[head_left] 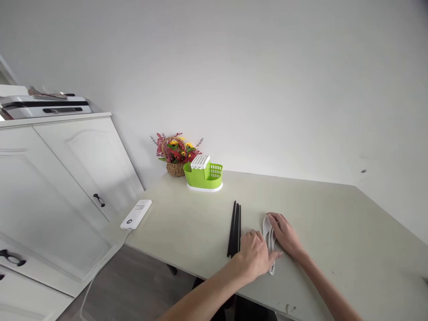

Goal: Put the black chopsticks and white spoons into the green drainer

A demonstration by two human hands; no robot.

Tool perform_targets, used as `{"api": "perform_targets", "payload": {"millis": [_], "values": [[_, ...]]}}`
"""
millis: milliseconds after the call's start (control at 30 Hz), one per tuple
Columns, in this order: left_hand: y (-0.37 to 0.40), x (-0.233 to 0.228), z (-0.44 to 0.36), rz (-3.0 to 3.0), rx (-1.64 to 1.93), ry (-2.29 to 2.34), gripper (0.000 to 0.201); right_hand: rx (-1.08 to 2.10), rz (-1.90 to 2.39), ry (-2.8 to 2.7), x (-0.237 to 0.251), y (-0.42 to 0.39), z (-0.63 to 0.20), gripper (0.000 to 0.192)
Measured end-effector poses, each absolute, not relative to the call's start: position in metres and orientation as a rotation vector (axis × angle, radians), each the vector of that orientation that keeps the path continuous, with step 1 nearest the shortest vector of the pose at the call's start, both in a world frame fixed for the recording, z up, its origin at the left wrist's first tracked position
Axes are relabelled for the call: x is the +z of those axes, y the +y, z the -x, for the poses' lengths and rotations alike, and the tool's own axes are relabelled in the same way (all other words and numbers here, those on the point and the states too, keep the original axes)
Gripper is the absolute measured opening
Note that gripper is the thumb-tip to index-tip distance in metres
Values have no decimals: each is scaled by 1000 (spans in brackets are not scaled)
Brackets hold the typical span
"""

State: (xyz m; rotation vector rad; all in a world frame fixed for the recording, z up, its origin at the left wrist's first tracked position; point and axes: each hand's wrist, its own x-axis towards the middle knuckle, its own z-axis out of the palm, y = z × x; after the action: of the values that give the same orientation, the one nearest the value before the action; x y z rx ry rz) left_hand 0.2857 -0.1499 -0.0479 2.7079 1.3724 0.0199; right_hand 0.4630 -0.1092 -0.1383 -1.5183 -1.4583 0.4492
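Several white spoons (pixel 266 226) lie stacked on the table between my two hands, bowls pointing away from me. My right hand (pixel 284 234) curls its fingers over the bowl end and holds the spoons from the right. At their left side rests my left hand (pixel 252 253), palm down, with bent fingers and the thumb spread across the handles. Its fingertips are partly hidden. A handle end pokes out below that thumb. Several black chopsticks (pixel 235 229) lie side by side just left of my left hand, and the hand covers part of their near ends.
A green and white utensil basket (pixel 203 182) stands near the wall, beside a wicker basket of artificial flowers (pixel 175 168). On the left table edge sits a white power bank (pixel 136 215) with a cable hanging down. White cabinets (pixel 96 165) bearing a suitcase (pixel 47 107) stand left.
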Motion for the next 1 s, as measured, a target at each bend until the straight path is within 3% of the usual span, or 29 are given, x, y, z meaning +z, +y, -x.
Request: {"api": "perform_targets", "payload": {"millis": [267,400,533,667,1000], "values": [[-36,-1,-218,-2782,921,1482,36,610,1465,-1159,-137,-113,-477,51],[38,32,-170,-2740,1191,1731,35,660,1414,-995,-135,-114,-481,54],[93,44,-131,-2744,1130,1919,49,640,1419,-881,-135,-114,-482,54],[118,41,-115,-2795,907,1775,58,626,1440,-863,-135,-113,-480,50],[106,32,-165,-2700,882,1644,71,589,1482,-856,-134,-113,-476,49]]}}
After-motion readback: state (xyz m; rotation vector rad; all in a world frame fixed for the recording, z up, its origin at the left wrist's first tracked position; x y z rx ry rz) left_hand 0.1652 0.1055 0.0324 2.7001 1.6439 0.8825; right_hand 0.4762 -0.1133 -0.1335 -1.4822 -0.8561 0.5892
